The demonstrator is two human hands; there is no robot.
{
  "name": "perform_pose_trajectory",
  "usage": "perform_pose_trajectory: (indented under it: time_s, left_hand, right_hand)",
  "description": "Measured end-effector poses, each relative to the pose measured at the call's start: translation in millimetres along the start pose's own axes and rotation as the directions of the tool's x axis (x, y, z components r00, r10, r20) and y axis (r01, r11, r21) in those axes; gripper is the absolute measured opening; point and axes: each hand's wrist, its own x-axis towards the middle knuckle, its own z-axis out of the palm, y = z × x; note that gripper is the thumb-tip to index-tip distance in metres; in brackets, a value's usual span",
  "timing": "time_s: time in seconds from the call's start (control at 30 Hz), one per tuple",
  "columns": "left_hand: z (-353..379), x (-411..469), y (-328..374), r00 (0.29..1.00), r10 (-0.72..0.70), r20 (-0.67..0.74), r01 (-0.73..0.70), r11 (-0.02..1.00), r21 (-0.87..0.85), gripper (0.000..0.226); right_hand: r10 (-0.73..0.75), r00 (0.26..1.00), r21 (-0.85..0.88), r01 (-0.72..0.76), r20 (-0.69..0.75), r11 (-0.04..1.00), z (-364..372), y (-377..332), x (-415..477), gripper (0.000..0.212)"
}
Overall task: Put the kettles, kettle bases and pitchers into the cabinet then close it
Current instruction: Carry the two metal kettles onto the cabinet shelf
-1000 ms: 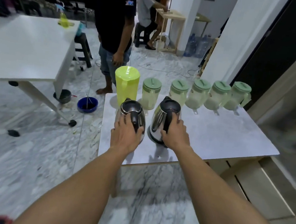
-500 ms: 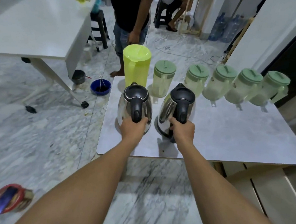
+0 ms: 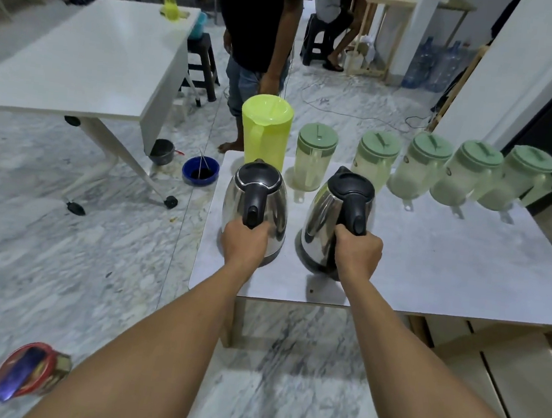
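While close to the surface's (image 3: 447,276) front left corner, left kettle (image 3: 255,203) gripped by its handle in curled left hand (image 3: 243,244), right kettle (image 3: 322,220) likewise in right hand (image 3: 357,255), pitchers (image 3: 314,160) along far edge.

The hands (image 3: 244,243) cover the lower handles of the kettles (image 3: 276,209); the rightmost pitcher (image 3: 523,180) seems blurred.

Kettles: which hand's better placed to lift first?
Right, probably. The right hand and left hand each grip a handle, but the right kettle is tilted, the left kettle upright; pale panels, likely the cabinet, lie rightward.
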Motion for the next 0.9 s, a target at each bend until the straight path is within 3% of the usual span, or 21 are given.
perform_pose_trajectory:
  time_s: [0.23, 0.5, 0.67, 0.9]
  left_hand:
    - [-26.0, -15.9, 33.6, 0.995, 0.1, -0.002, -0.1, 0.995, -0.01, 0.015]
    - [-53.8, -43.1, 99.5, 0.954, 0.284, 0.096, -0.281, 0.959, -0.045, 0.021]
    - [-62.1, -62.2, 140.2, 0.916, 0.363, 0.173, -0.357, 0.932, -0.062, 0.02]
    - [-59.6, -105.1, 194.6, 0.798, 0.492, 0.349, -0.482, 0.868, -0.122, 0.026]
  right_hand:
    - [-0.037, 0.999, 0.006, 0.037, -0.035, 0.999, -24.8, -24.1, -26.8, 0.019]
    - [-0.093, 0.976, 0.071, 0.109, -0.197, 0.992, -72.9, -83.4, -76.2, 0.022]
    - [-0.135, 0.931, 0.062, 0.165, -0.34, 0.984, -110.1, -117.1, -105.6, 0.018]
    - [-0.132, 0.823, 0.072, 0.205, -0.553, 0.976, -179.8, -147.9, -154.7, 0.02]
